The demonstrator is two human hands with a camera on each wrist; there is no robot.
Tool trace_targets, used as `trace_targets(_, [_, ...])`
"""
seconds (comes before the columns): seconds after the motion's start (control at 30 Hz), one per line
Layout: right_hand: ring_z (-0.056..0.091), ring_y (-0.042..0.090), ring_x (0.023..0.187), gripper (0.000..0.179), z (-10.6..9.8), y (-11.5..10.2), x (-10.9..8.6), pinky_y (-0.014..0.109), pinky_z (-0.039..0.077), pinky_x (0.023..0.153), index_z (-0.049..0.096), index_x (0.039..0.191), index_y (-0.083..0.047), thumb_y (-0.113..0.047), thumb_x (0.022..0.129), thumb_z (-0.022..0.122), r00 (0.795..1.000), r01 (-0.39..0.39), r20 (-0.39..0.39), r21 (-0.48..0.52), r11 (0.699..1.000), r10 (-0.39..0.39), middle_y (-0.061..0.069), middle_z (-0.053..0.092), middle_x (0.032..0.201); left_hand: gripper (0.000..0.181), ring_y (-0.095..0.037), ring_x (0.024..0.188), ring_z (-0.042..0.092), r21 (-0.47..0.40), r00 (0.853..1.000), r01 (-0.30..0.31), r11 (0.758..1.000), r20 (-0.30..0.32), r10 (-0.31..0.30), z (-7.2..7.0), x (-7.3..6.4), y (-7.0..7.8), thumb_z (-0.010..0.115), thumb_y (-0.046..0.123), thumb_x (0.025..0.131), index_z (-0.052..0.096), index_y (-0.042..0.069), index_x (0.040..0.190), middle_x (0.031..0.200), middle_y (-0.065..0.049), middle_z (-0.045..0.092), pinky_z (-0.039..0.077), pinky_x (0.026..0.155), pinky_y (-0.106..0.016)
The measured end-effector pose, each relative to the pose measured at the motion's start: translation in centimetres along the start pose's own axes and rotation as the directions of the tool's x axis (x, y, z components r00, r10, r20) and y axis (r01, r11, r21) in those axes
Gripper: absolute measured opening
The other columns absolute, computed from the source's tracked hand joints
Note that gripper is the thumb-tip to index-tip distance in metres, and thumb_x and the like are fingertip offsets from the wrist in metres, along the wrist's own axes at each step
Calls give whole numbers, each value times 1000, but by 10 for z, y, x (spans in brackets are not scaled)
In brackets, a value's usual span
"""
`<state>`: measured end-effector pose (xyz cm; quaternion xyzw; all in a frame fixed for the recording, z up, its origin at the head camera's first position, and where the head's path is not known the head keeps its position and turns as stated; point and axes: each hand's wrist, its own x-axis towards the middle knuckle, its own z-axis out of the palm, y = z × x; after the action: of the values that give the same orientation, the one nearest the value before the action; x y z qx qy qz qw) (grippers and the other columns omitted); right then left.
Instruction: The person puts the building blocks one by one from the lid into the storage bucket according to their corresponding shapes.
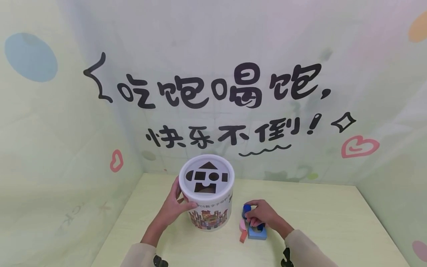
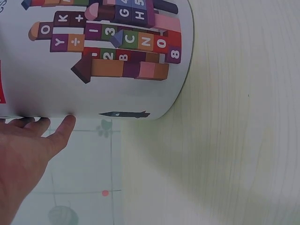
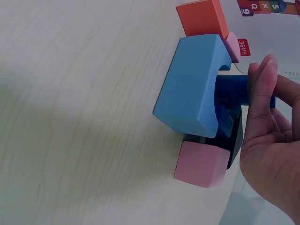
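Observation:
A white toy bucket point(image 1: 224, 213) with printed letter blocks on its side stands upright on the table. Its white lid point(image 1: 221, 190) has several shaped holes. My left hand point(image 1: 175, 205) rests against the bucket's left side, thumb extended across the front; some of its fingers are hidden behind. In the left wrist view its fingertips touch the bucket wall point(image 2: 37, 96). To the right of the bucket, my right hand point(image 1: 265, 215) pinches a blue cylinder block point(image 3: 232, 86) between thumb and fingers. Beside this hand is a light blue block point(image 3: 187, 89) with a rounded cutout.
An orange-red block point(image 3: 201, 18), a pink rounded block point(image 1: 242, 224), a pink block point(image 3: 201, 164) and a dark block point(image 3: 236, 147) lie close around the light blue one. Printed cloth walls point(image 1: 213, 37) rise behind and beside the pale wooden table point(image 1: 333, 230).

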<state>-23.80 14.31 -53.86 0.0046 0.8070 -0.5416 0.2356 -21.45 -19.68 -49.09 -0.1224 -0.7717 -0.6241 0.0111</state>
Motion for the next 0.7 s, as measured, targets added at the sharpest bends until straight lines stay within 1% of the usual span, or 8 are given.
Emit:
trace_targets(0.27, [60, 12, 50, 49, 0, 2, 3, 24, 54, 51, 52, 133, 3, -10, 89, 69, 1000, 12, -1, -31, 999, -12, 8, 67, 70, 104, -37, 147, 18, -4, 1000, -11, 1000, 3, 11, -1, 1, 2, 82, 15, 76, 16, 32, 154, 158, -5, 28, 30, 106, -68])
trace_targets(0.43, [61, 13, 51, 48, 3, 3, 4, 25, 55, 51, 53, 133, 3, -9, 89, 68, 1000, 6, -13, -37, 999, -6, 8, 67, 70, 104, -37, 147, 19, -13, 1000, -11, 1000, 4, 11, -1, 0, 1, 82, 15, 76, 16, 33, 154, 158, -7, 28, 29, 106, -69])
trace_targets(0.63, [61, 14, 52, 49, 2, -1, 4, 26, 55, 52, 53, 132, 4, -9, 88, 69, 1000, -8, -30, -41, 999, 6, 8, 67, 70, 104, -37, 147, 20, -17, 1000, -14, 1000, 7, 14, 0, 0, 1, 82, 15, 76, 16, 32, 154, 158, -6, 28, 29, 106, -69])
trace_targets(0.7, [62, 14, 52, 48, 2, -3, 4, 26, 55, 53, 53, 131, 5, -9, 88, 69, 1000, -1, -30, -42, 999, 0, 8, 67, 70, 104, -36, 147, 20, -20, 1000, -13, 1000, 6, 13, 0, 0, 2, 82, 15, 77, 16, 33, 154, 158, -6, 28, 28, 106, -69])
